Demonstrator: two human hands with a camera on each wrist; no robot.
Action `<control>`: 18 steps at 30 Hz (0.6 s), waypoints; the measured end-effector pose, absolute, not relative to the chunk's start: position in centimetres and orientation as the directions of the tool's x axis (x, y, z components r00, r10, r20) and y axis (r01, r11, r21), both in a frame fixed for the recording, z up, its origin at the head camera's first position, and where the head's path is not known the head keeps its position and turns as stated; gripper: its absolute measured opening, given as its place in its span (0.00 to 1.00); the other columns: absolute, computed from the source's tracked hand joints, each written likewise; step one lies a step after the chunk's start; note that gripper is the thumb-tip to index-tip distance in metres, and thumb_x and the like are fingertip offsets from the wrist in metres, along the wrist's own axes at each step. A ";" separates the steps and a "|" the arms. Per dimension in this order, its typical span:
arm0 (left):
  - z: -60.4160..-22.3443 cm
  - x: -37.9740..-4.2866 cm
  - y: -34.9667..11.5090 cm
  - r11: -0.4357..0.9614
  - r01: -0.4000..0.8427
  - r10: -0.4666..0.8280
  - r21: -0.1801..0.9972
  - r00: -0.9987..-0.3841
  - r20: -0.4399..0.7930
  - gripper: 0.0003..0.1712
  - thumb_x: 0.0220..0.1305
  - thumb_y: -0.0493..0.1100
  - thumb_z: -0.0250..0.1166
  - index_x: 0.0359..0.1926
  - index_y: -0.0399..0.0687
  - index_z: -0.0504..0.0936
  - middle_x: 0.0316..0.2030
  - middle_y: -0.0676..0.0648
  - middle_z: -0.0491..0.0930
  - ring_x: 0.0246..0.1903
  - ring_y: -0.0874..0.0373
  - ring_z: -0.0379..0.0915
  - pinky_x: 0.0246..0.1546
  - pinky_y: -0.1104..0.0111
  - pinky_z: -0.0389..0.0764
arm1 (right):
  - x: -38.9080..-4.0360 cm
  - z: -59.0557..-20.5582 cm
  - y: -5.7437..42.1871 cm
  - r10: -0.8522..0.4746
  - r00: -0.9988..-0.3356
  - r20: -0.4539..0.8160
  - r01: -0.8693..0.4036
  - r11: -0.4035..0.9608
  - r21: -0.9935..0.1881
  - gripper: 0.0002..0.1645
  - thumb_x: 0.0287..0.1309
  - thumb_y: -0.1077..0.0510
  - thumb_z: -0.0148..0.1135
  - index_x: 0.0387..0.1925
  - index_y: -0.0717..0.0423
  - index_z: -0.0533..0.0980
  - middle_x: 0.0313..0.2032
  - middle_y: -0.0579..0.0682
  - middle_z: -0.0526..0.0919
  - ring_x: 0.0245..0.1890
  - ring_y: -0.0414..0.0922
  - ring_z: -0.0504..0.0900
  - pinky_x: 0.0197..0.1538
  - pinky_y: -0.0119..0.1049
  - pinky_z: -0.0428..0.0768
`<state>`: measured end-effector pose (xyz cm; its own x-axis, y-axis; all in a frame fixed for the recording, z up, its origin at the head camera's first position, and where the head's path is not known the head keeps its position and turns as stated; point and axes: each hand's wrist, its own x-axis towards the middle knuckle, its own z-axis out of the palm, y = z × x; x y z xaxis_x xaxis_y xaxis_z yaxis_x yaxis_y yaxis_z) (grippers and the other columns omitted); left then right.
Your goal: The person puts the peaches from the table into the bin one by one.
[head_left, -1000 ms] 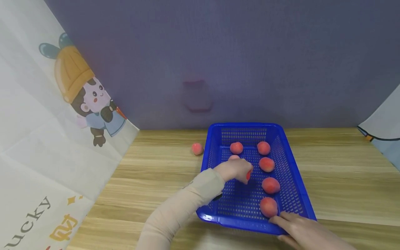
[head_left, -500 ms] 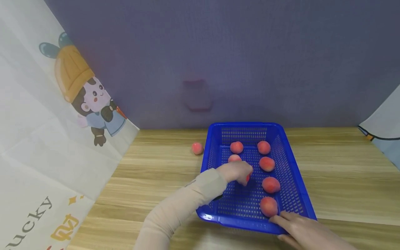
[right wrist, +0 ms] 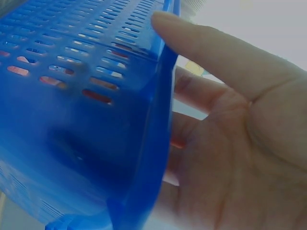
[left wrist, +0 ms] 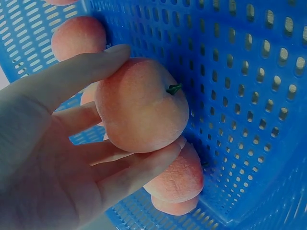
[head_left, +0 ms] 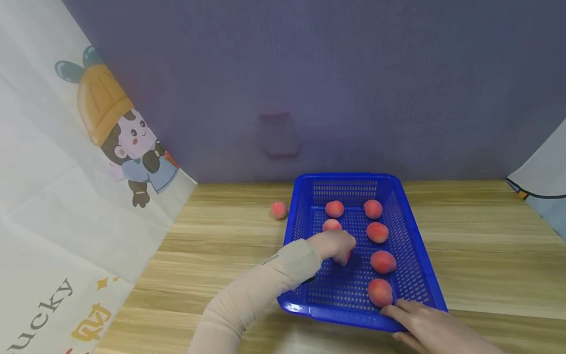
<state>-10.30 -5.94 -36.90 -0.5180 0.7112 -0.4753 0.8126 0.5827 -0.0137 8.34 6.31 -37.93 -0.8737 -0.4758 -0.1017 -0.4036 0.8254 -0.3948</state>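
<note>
My left hand (head_left: pixel 334 244) is inside the blue plastic basket (head_left: pixel 345 175), over its left half. Thumb and fingers hold a peach (left wrist: pixel 144 105) with a small green stem, low over the slotted bottom; whether it touches the bottom I cannot tell. Just beyond this hand lies a pale peach (head_left: pixel 332 225), and behind that a redder peach (head_left: pixel 334 209). Several peaches line the basket's right side, the nearest peach (head_left: pixel 380 293) close to my right fingertips. My right hand (head_left: pixel 424 322) grips the rim at the near right corner, thumb on one side and fingers on the other.
One more peach (head_left: pixel 279 210) lies outside the basket, left of its far end, on the wooden table (head_left: pixel 212 236). A dark blue-grey panel (head_left: pixel 353 98) rises behind the basket. A white printed cloth (head_left: pixel 57 172) hangs at the left.
My left hand has shifted slightly nearer along the basket with its peach, showing more of the pale peach beyond. My right hand and the basket stay in place.
</note>
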 end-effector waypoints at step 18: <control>-36.9 -10.5 -6.0 0.562 0.827 0.726 -0.007 -0.497 -0.476 0.09 0.43 0.34 0.65 0.23 0.49 0.73 0.18 0.55 0.71 0.18 0.64 0.65 0.16 0.78 0.66 | 8.4 -38.0 6.3 -0.478 -0.874 -0.085 -0.415 0.827 -0.380 0.19 0.53 0.46 0.56 0.44 0.51 0.72 0.35 0.43 0.76 0.32 0.39 0.75 0.32 0.43 0.77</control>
<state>-10.51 -6.04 -36.91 -0.4969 0.7258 -0.4756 0.8271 0.5620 -0.0066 8.38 6.25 -37.97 -0.8744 -0.4778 -0.0846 -0.4150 0.8266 -0.3801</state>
